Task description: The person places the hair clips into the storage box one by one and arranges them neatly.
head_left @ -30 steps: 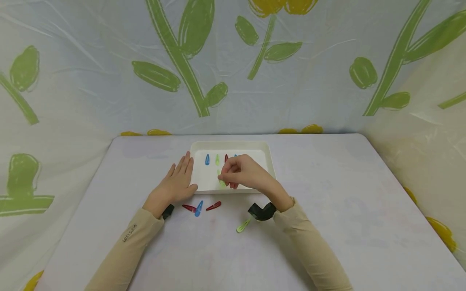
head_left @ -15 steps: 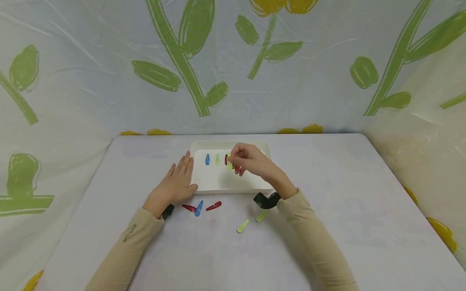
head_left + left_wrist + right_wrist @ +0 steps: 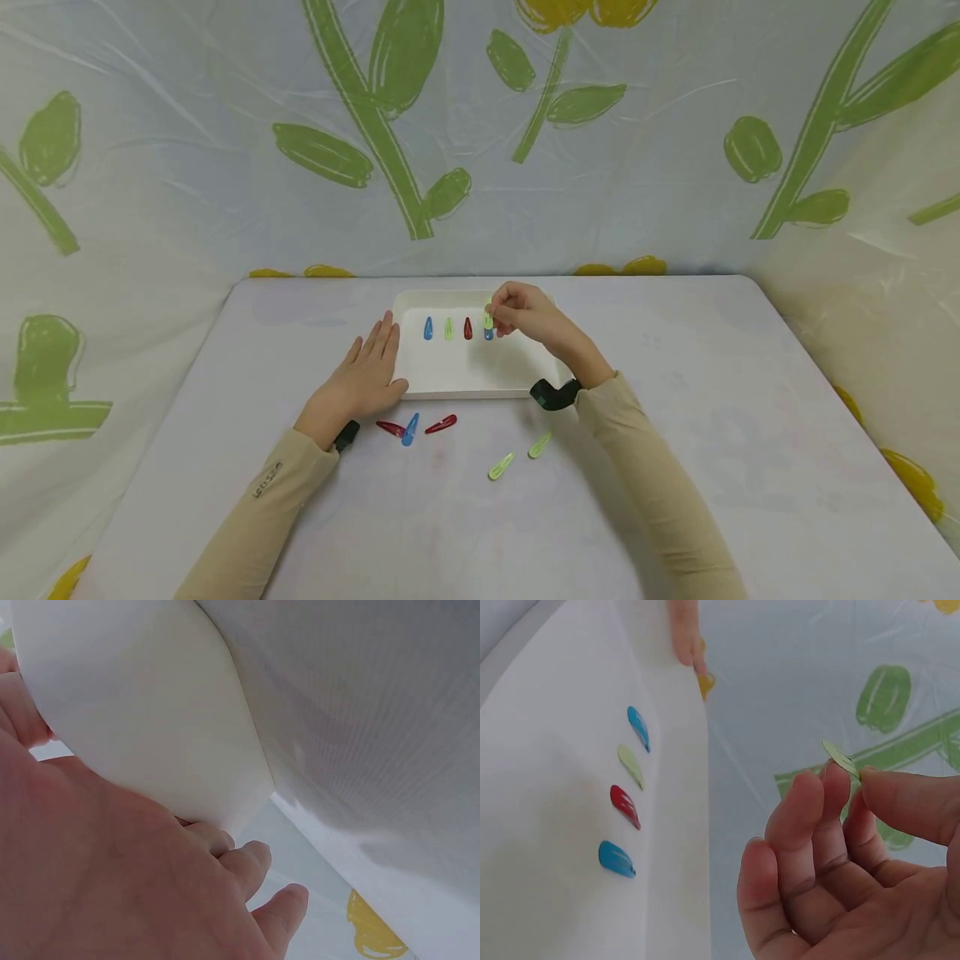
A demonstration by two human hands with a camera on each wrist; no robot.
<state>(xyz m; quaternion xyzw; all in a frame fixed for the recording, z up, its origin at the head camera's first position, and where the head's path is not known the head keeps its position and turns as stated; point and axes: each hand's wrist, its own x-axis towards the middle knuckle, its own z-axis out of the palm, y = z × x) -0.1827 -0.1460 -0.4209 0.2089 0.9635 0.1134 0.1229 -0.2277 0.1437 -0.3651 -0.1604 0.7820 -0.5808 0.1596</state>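
Note:
My right hand [image 3: 528, 317] pinches a light green hair clip [image 3: 841, 759] between thumb and fingertips, held above the right part of the white tray [image 3: 450, 379]. Below it in the tray lies a row of hair clips: a blue clip [image 3: 639, 727] at the left, a green clip [image 3: 630, 765], a red clip [image 3: 625, 806] and a second blue clip [image 3: 616, 859] at the right. In the head view the held clip partly covers that last one. With fingers straight, my left hand [image 3: 363, 375] rests against the tray's left side; the left wrist view shows its fingers [image 3: 247, 862] along the outer wall.
In front of the tray, on the table [image 3: 420, 525], lie a red clip [image 3: 389, 428], a blue clip [image 3: 410, 429] touching it, and another red clip [image 3: 441, 424]. Two green clips [image 3: 501, 466] lie further right. A patterned curtain [image 3: 637, 192] hangs behind the table.
My right hand has moved right and toward the back of the tray with the green clip, uncovering the red clip in the row and a green clip on the table. The left hand stays put.

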